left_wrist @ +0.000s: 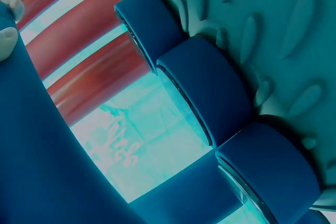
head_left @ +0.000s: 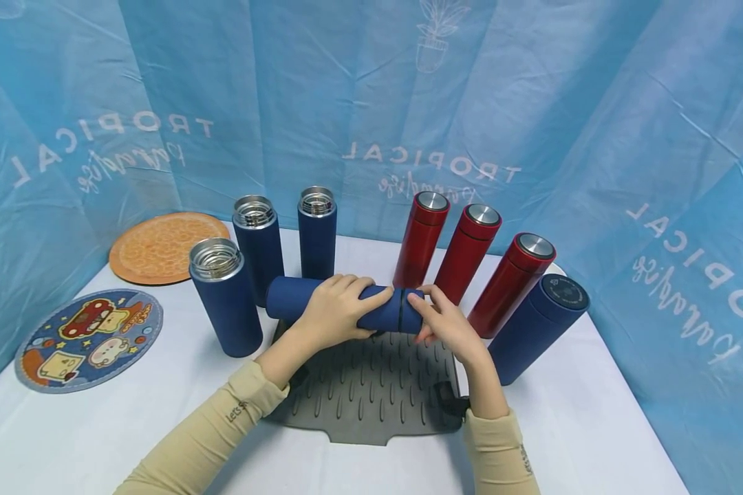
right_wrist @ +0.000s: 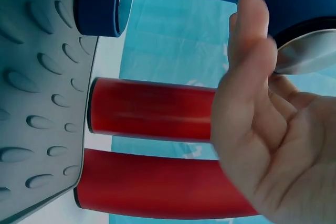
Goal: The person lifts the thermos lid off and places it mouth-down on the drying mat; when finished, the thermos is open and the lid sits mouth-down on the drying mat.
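Observation:
A blue thermos flask (head_left: 287, 299) lies sideways above the grey ridged mat (head_left: 359, 395). My left hand (head_left: 337, 306) grips its body from above, fingers wrapped over it. At the other end, my right hand (head_left: 452, 326) holds the blue lid (head_left: 412, 320) between thumb and fingers; a dark seam runs between lid and body. The left wrist view has the flask body (left_wrist: 47, 156) along its left side. Three blue lids (left_wrist: 207, 90) rest on the mat there, hidden behind flask and hands in the head view. The right wrist view shows the flask's silver end disc (right_wrist: 310, 51).
Three lidless blue flasks (head_left: 225, 309) stand at the left and back. To the right are three red flasks (head_left: 417, 240) and a closed blue flask (head_left: 529, 333). Two round mats, one patterned blue (head_left: 93, 340), one orange (head_left: 170, 247), lie far left. A blue curtain (head_left: 371, 103) hangs behind.

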Motion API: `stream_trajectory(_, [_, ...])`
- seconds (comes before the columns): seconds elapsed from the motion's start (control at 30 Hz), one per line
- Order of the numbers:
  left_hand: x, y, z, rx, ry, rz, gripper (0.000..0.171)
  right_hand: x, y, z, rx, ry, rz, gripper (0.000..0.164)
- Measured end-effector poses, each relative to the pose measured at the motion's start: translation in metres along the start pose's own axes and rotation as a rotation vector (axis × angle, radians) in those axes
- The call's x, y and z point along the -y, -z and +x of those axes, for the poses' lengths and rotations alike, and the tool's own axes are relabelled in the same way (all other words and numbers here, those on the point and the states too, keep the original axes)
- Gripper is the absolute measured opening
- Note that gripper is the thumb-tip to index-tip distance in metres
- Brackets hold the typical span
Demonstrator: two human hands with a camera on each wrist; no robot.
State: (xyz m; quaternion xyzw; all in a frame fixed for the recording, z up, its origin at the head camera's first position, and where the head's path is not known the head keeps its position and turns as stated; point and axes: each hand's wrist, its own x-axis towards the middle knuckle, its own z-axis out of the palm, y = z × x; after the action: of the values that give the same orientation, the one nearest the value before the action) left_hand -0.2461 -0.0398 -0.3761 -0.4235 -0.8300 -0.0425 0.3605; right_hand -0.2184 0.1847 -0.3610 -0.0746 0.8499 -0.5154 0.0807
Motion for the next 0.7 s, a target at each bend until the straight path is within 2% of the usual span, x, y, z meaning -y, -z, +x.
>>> stream_trajectory(0.23, [0.001, 0.000, 0.000, 0.007, -0.016, 0.026, 0.071, -0.008, 0.005, 0.004, 0.108, 0.087, 0.231, 0.038])
stream_trajectory(0.53, [0.004, 0.003, 0.001, 0.018, -0.029, 0.044, 0.069, -0.017, -0.001, 0.010, 0.093, 0.207, 0.238, 0.036])
stream_trajectory(0.7, [0.006, 0.006, 0.002, 0.018, -0.038, 0.055, 0.069, -0.010, -0.004, 0.007, 0.075, 0.273, 0.198, 0.038])
